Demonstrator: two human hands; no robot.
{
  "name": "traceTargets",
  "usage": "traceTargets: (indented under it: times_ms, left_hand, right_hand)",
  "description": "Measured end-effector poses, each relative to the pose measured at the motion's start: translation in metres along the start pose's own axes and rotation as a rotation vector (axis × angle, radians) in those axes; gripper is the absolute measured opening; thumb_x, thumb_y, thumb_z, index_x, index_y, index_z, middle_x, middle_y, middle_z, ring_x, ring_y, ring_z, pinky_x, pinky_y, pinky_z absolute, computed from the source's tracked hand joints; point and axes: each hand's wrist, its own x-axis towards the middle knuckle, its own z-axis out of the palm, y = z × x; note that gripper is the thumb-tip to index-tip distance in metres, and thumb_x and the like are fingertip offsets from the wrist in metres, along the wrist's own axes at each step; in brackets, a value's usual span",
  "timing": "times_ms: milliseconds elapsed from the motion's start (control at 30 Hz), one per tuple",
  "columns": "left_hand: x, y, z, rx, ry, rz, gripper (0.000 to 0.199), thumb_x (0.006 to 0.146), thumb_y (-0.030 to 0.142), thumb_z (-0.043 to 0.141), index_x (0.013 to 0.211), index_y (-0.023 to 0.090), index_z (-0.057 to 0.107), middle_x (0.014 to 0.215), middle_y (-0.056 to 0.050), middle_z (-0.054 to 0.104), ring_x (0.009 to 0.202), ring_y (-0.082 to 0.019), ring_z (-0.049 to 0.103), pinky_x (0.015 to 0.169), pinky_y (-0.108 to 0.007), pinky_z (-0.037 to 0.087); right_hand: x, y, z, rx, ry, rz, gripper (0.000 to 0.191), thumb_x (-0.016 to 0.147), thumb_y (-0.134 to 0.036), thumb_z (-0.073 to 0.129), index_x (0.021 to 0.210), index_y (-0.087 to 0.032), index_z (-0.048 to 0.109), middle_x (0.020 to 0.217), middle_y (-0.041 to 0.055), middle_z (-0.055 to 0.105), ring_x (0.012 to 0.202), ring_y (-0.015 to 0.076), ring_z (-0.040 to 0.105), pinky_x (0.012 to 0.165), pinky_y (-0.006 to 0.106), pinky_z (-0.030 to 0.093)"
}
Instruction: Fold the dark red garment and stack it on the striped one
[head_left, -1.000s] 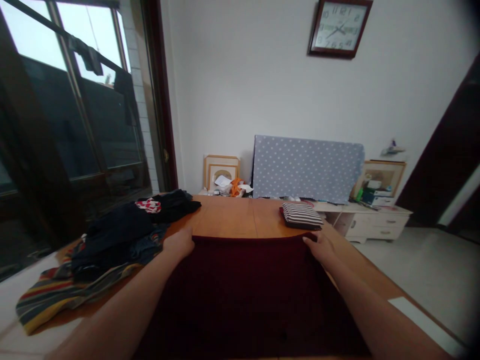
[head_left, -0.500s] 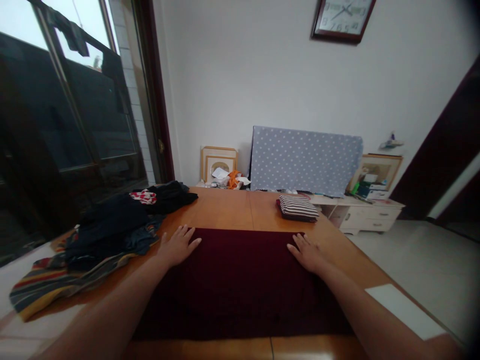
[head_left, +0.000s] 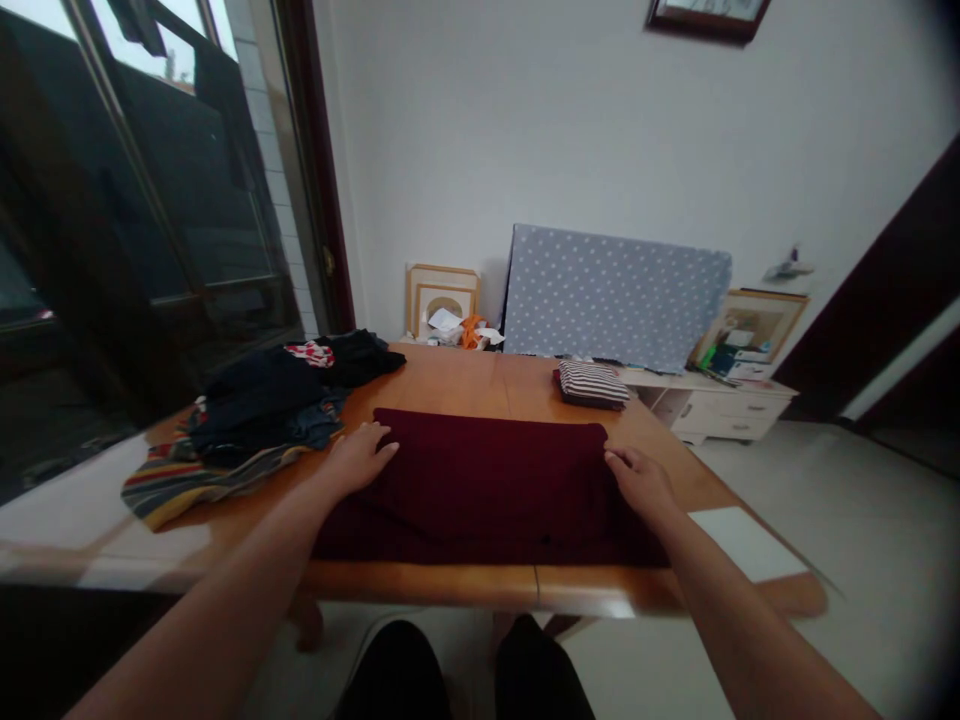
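A dark red cloth (head_left: 487,490), folded into a wide rectangle, lies on the wooden table in front of me. At its left edge, just below the far corner, my left hand (head_left: 361,460) has its fingers bent around the fabric, the thumb lying on top. My right hand (head_left: 641,482) pinches the right edge between thumb and fingers, close to the other far corner. Whether the cloth is a garment, I cannot tell.
Left on the table (head_left: 450,375) lies a loose heap of dark clothes (head_left: 255,400) over a striped garment (head_left: 202,485). A folded striped stack (head_left: 592,383) sits at the far right. Near the right edge is a white sheet (head_left: 750,542). Beyond stands a low white cabinet (head_left: 727,412).
Both hands lay flat with fingers spread on the cloth; now the fingers have closed at its side edges. My view has tilted down, showing the table's front edge and my legs.
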Motion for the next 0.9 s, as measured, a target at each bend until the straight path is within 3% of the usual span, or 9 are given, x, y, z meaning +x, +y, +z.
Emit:
traceTargets:
  times_ms: [133, 267, 367, 500, 667, 900]
  left_hand:
    - [-0.042, 0.012, -0.004, -0.129, 0.027, 0.109, 0.056, 0.097, 0.049, 0.039, 0.135, 0.013, 0.060, 0.139, -0.014, 0.061, 0.131, -0.025, 0.054, 0.114, -0.037, 0.036]
    - [-0.082, 0.016, 0.002, -0.102, -0.028, 0.116, 0.056, 0.096, 0.052, 0.043, 0.139, 0.020, 0.057, 0.149, -0.011, 0.053, 0.141, -0.028, 0.043, 0.118, -0.044, 0.028]
    - [-0.101, 0.018, 0.005, -0.065, -0.011, 0.097, 0.052, 0.096, 0.050, 0.044, 0.139, 0.023, 0.057, 0.152, -0.010, 0.049, 0.144, -0.029, 0.038, 0.119, -0.051, 0.023]
    - [-0.117, 0.036, -0.001, -0.128, 0.051, 0.182, 0.045, 0.094, 0.033, 0.044, 0.135, 0.023, 0.059, 0.149, -0.008, 0.053, 0.143, -0.026, 0.041, 0.122, -0.052, 0.018]
    - [-0.129, 0.071, -0.003, -0.210, -0.003, 0.327, 0.052, 0.082, 0.020, 0.052, 0.132, 0.025, 0.061, 0.146, -0.005, 0.057, 0.141, -0.024, 0.044, 0.124, -0.050, 0.014]
    - [-0.127, 0.088, 0.006, -0.223, 0.019, 0.348, 0.033, 0.087, 0.022, 0.051, 0.115, 0.026, 0.069, 0.124, -0.005, 0.070, 0.118, -0.024, 0.061, 0.116, -0.049, 0.031]
  right_hand:
    - [-0.038, -0.008, 0.004, -0.057, -0.012, -0.059, 0.043, 0.092, -0.046, 0.048, 0.118, -0.019, 0.070, 0.120, 0.0112, 0.071, 0.112, 0.0271, 0.065, 0.100, 0.038, 0.046]
    - [-0.073, -0.007, 0.004, -0.169, -0.127, -0.148, 0.041, 0.090, -0.042, 0.054, 0.122, -0.023, 0.070, 0.128, 0.0102, 0.068, 0.123, 0.0288, 0.059, 0.108, 0.043, 0.041]
    - [-0.092, -0.008, -0.001, -0.244, -0.115, -0.134, 0.039, 0.089, -0.039, 0.053, 0.122, -0.025, 0.070, 0.131, 0.0086, 0.066, 0.127, 0.0294, 0.056, 0.110, 0.047, 0.039]
    - [-0.110, -0.023, -0.010, -0.172, -0.068, -0.243, 0.039, 0.089, -0.034, 0.053, 0.122, -0.023, 0.070, 0.129, 0.0088, 0.067, 0.126, 0.0267, 0.056, 0.111, 0.043, 0.039]
    - [-0.131, -0.060, -0.008, -0.025, -0.161, -0.446, 0.037, 0.085, -0.031, 0.059, 0.120, -0.025, 0.071, 0.127, 0.0064, 0.068, 0.123, 0.0245, 0.058, 0.109, 0.042, 0.041]
    - [-0.136, -0.079, 0.008, -0.043, -0.184, -0.465, 0.034, 0.084, -0.024, 0.057, 0.115, -0.026, 0.072, 0.114, 0.0050, 0.073, 0.108, 0.0241, 0.063, 0.100, 0.041, 0.046]
